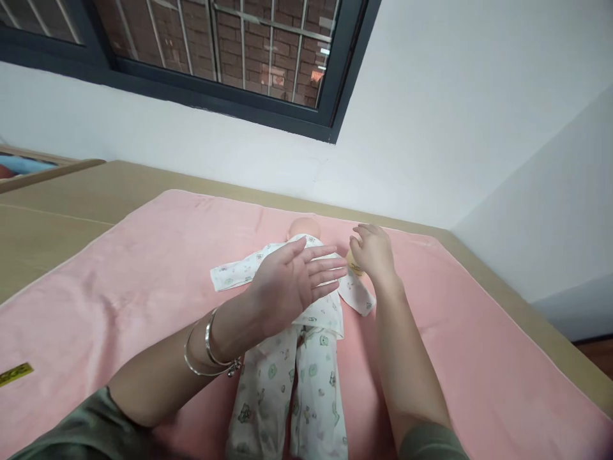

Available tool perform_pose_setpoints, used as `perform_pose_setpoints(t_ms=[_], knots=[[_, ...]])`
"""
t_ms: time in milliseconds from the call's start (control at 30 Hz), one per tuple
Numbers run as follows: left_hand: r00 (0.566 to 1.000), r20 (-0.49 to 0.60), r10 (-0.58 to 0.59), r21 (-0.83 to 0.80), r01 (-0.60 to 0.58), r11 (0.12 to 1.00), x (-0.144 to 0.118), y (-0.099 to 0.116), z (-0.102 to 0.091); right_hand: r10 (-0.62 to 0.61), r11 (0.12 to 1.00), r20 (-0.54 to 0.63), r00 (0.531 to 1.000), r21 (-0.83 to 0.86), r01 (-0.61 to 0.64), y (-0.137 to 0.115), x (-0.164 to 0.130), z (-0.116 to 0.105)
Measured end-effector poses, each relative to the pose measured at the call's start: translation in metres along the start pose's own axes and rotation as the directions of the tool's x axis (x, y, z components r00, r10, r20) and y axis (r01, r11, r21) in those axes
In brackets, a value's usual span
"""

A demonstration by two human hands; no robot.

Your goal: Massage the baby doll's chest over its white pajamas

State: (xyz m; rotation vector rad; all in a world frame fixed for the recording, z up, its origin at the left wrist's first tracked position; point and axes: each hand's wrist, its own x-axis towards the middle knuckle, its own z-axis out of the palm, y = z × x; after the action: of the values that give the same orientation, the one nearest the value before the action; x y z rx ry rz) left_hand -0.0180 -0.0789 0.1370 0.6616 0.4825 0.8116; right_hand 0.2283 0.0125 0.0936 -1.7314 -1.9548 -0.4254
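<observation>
On the pink towel spread over a tan surface below a dark-framed window, the head view shows a baby doll lying on its back in a white printed sleepsuit. The left hand, two silver bangles on its wrist, hangs flat and open with fingers spread over the doll's chest. The right hand curls around a small yellowish bottle just beside the doll's shoulder, above one spread sleeve.
</observation>
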Motion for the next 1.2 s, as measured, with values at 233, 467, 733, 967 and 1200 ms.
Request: perform_pose_setpoints(t_ms=[233,467,733,967,1200], knots=[[0.999,-0.024,-0.044,-0.034,0.043,0.998,0.003,0.0,0.002,0.076,0.997,-0.012,0.997,-0.006,-0.076,-0.006,-0.002,-0.003],[0.996,-0.066,-0.054,-0.074,0.049,0.996,0.007,0.001,0.0,-0.021,0.987,0.002,1.0,0.162,0.02,-0.028,-0.009,-0.018],[0.995,-0.082,0.058,-0.167,-0.071,0.983,0.008,0.004,0.007,-0.317,0.832,-0.081,0.945,0.454,0.318,-0.102,-0.044,-0.052],[0.968,-0.129,0.215,-0.085,-0.227,0.97,0.0,0.012,0.001,-0.529,0.671,-0.106,0.842,0.556,0.491,-0.152,-0.081,-0.054],[0.907,0.158,0.391,-0.016,-0.394,0.919,-0.01,-0.006,0.018,-0.491,0.698,-0.225,0.842,0.477,0.534,-0.156,-0.094,-0.068]])
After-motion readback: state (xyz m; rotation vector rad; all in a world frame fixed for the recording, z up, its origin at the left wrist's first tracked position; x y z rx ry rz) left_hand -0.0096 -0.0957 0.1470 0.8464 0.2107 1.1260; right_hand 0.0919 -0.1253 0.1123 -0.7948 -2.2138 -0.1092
